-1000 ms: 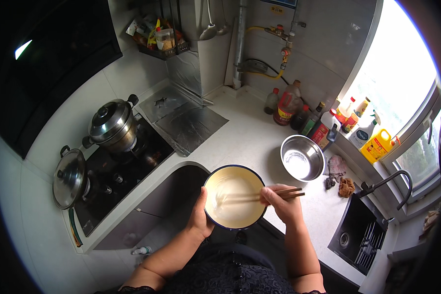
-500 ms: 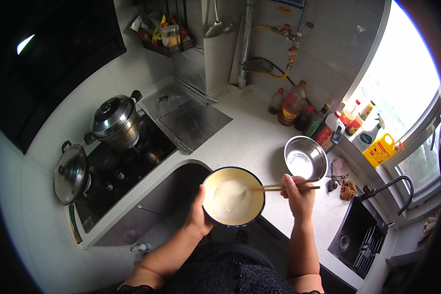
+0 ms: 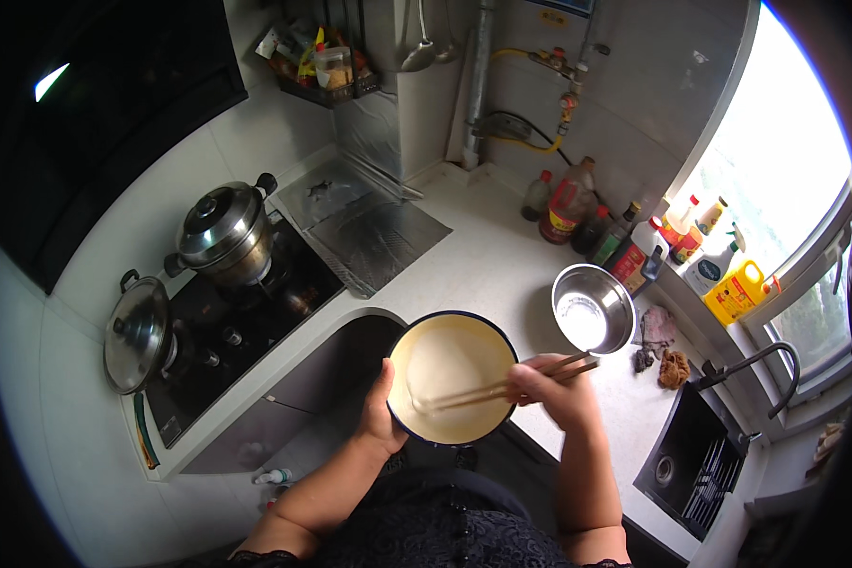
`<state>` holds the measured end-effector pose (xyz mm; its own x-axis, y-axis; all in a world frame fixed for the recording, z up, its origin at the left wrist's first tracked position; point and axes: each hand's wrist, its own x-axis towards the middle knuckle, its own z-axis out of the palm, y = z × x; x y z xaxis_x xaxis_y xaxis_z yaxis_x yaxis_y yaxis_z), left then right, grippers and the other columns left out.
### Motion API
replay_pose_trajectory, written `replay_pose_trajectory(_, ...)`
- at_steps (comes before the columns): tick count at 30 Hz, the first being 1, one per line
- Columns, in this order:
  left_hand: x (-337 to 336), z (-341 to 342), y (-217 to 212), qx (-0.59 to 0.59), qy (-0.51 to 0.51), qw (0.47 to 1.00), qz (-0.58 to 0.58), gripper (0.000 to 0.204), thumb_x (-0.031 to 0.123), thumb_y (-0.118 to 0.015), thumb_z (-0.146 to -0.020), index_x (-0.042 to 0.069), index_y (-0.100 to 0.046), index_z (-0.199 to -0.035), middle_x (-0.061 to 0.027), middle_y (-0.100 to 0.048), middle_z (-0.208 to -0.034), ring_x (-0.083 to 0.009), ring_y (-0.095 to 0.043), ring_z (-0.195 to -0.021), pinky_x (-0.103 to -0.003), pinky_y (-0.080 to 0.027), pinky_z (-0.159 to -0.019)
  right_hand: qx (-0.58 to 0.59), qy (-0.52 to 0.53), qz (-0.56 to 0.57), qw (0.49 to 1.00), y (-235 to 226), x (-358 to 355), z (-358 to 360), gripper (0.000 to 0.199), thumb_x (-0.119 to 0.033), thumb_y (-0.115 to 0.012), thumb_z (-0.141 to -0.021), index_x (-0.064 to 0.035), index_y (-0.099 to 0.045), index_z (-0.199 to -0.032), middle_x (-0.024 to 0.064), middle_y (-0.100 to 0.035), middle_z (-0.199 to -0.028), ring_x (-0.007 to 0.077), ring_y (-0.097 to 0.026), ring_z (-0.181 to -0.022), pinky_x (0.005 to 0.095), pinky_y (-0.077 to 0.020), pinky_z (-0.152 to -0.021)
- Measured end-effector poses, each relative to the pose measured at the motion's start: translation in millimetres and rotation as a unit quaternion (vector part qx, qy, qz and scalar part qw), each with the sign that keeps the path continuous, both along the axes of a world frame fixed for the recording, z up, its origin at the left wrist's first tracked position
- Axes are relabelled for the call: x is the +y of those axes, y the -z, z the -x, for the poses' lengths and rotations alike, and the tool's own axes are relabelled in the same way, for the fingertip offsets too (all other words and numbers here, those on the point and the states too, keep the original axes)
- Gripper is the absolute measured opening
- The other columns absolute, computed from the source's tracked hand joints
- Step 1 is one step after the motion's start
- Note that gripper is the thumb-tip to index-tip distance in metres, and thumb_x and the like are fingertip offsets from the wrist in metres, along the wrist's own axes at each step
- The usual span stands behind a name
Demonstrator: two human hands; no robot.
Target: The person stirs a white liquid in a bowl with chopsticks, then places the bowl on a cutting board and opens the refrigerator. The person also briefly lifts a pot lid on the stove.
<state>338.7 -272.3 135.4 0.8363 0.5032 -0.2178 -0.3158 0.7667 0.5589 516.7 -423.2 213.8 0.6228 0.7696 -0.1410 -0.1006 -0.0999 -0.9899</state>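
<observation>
A dark-rimmed bowl (image 3: 452, 322) filled with pale batter is held in front of me, past the edge of the white counter. My left hand (image 3: 381, 409) grips its left rim. My right hand (image 3: 551, 390) holds a pair of wooden chopsticks (image 3: 483, 391) whose tips dip into the batter at the bowl's left side. An empty steel bowl (image 3: 592, 309) stands on the counter just right of and behind the batter bowl.
A black hob (image 3: 232, 327) at the left carries a lidded steel pot (image 3: 225, 232) and a lidded pan (image 3: 138, 331). Several bottles (image 3: 615, 232) line the wall and window sill. A dark sink (image 3: 696, 459) with a tap lies at the right. A foil sheet (image 3: 374, 237) covers the counter behind.
The chopsticks have swung back across the batter from the bowl's right rim toward its left side. The bowl stays in my left hand.
</observation>
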Motion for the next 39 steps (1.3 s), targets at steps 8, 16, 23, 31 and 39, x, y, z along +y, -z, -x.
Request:
replay_pose_trajectory(8, -3.3, -0.2, 3.0, 0.001, -0.031, 0.999, -0.031, 0.068, 0.050, -0.051, -0.093, -0.002, -0.040, -0.136, -0.0157, -0.053, -0.130, -0.0265, -0.052, -0.120, -0.039, -0.042, -0.101, -0.094, 0.032, -0.105, 0.989, 18.9, 7.4, 9.4, 0.015, -0.010, -0.067, -0.087, 0.0052, -0.065, -0.087, 0.0107, -0.066, -0.072, 0.0157, -0.062, -0.062, 0.0266, -0.0514, -0.058)
replay_pose_trajectory(16, -6.0, 1.1, 6.5, 0.014, -0.074, 0.994, -0.075, 0.066, 0.048, -0.055, -0.092, -0.002, -0.043, -0.133, -0.0138, -0.054, -0.129, -0.0238, -0.052, -0.118, -0.037, -0.041, -0.100, -0.073, 0.150, -0.161, 0.973, 30.0, 12.0, 5.9, 0.018, -0.013, -0.064, -0.090, 0.0040, -0.065, -0.088, 0.0112, -0.066, -0.075, 0.0155, -0.065, -0.064, 0.0264, -0.0535, -0.058)
replay_pose_trajectory(23, -5.1, 1.9, -2.4, 0.015, -0.081, 0.996, -0.016, 0.063, 0.048, -0.049, -0.094, 0.001, -0.042, -0.135, -0.0130, -0.053, -0.131, -0.0245, -0.051, -0.120, -0.038, -0.040, -0.101, -0.116, 0.142, -0.084, 0.979, 17.6, 0.6, -16.4, 0.020, -0.015, -0.066, -0.089, 0.0041, -0.066, -0.083, 0.0081, -0.063, -0.065, 0.0125, -0.059, -0.054, 0.0224, -0.0476, -0.053)
replay_pose_trajectory(31, -0.9, 4.8, -3.8, 0.015, -0.048, 0.999, -0.001, 0.060, 0.048, -0.049, -0.095, 0.003, -0.045, -0.134, -0.0119, -0.055, -0.129, -0.0241, -0.054, -0.117, -0.038, -0.043, -0.099, -0.081, 0.063, -0.035, 0.994, 12.8, -6.0, -23.2, 0.019, -0.012, -0.067, -0.088, 0.0044, -0.066, -0.079, 0.0080, -0.062, -0.063, 0.0130, -0.058, -0.055, 0.0231, -0.0463, -0.054)
replay_pose_trajectory(39, -7.4, 4.3, -3.5, 0.015, -0.029, 0.999, 0.019, 0.062, 0.050, -0.049, -0.094, 0.003, -0.044, -0.134, -0.0125, -0.054, -0.130, -0.0250, -0.053, -0.118, -0.039, -0.043, -0.099, -0.022, 0.041, 0.000, 0.999, 10.7, -11.6, -11.6, 0.021, -0.015, -0.073, -0.082, 0.0049, -0.068, -0.079, 0.0061, -0.063, -0.061, 0.0108, -0.060, -0.056, 0.0224, -0.0498, -0.054)
